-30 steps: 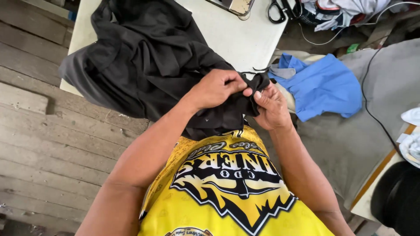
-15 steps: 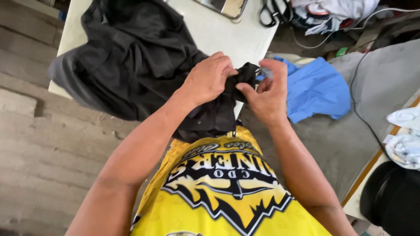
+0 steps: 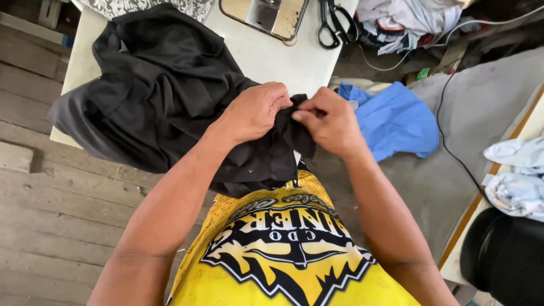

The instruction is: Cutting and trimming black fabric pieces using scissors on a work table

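White sewing counter, wooden floor at left: crumpled black fabric garment is lying across it, near edge now lifted higher. Left hand and right hand, drawn closer together, are both pinching that edge.

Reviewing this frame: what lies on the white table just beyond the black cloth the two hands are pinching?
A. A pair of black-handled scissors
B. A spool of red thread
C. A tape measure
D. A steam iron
A: a pair of black-handled scissors lies at the far edge of the white table, beyond the black cloth pinched by the left hand and right hand.
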